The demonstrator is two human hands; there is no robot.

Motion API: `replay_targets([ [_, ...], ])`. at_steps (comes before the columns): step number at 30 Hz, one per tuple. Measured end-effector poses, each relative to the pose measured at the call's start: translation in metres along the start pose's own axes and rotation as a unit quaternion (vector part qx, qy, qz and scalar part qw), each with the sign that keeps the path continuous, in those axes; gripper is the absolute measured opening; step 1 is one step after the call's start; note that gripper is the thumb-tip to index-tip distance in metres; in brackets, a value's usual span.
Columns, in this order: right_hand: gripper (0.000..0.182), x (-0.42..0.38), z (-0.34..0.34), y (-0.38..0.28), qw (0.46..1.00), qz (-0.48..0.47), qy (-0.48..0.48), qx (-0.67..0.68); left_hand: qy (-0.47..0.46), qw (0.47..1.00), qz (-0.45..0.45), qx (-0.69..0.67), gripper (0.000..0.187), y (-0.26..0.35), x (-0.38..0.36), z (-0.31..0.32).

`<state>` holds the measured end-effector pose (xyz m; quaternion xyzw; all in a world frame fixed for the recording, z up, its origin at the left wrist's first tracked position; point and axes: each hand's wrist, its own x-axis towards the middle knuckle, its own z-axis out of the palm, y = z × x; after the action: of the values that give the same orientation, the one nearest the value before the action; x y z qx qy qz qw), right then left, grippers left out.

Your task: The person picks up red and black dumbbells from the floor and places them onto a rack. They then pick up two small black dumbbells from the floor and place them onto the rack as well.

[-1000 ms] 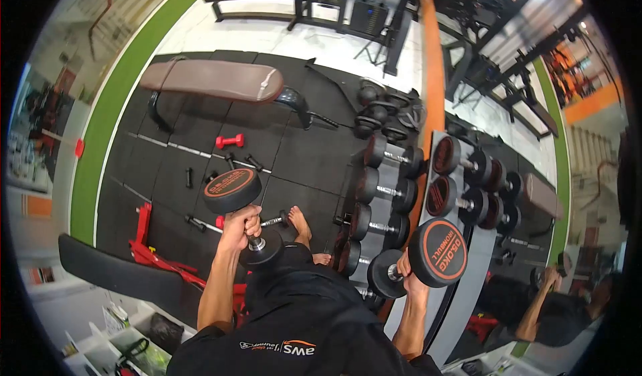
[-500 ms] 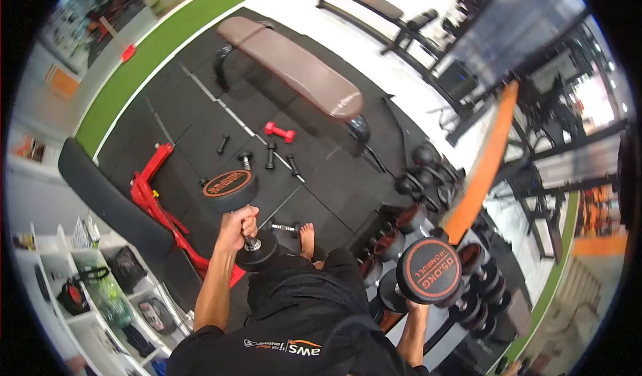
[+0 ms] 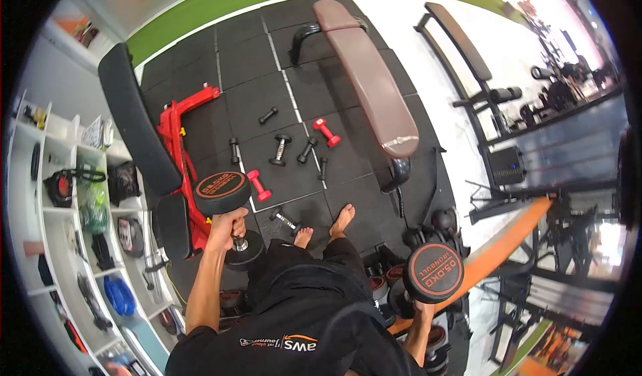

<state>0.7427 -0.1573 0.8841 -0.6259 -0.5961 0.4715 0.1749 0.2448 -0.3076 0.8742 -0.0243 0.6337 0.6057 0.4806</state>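
Observation:
My left hand (image 3: 228, 229) is closed round the handle of a black dumbbell (image 3: 223, 192), whose upper end has an orange ring and 05.0KG lettering. Its other end shows below my fist. On the opposite side, my right hand (image 3: 422, 314) grips a matching dumbbell (image 3: 435, 273), with its marked end turned up toward the camera. That end covers most of my fingers. Both weights are held out to the sides of my body, apart from each other. My bare feet (image 3: 342, 221) are on the dark mat below.
Several small dumbbells lie on the floor mat (image 3: 254, 61), including a red one (image 3: 259, 185) and a chrome-handled one (image 3: 286, 221). A brown bench (image 3: 374, 81) stands ahead, a black-and-red bench (image 3: 137, 115) at left. White shelves (image 3: 60, 235) line the left; weights rack up at right.
The view has turned, so benches and floor weights appear shifted, and both feet now show. My hands keep hold of both dumbbells at nearly the same places in view.

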Motion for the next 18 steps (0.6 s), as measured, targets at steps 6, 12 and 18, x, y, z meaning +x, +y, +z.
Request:
replay_targets([
  [6, 0.035, 0.092, -0.025, -0.032, 0.995, -0.039, -0.065, -0.064, 0.08, 0.995, 0.036, -0.054, 0.025, -0.002, -0.013, 0.034],
  [12, 0.033, 0.174, -0.03, -0.074, 0.977, -0.084, -0.145, -0.13, 0.153, 0.984, 0.046, -0.083, 0.028, -0.005, -0.019, 0.062],
  [18, 0.031, 0.253, -0.005, -0.101, 0.916, -0.252, -0.204, -0.235, 0.217, 0.968, 0.047, -0.117, 0.027, -0.015, -0.008, 0.066],
])
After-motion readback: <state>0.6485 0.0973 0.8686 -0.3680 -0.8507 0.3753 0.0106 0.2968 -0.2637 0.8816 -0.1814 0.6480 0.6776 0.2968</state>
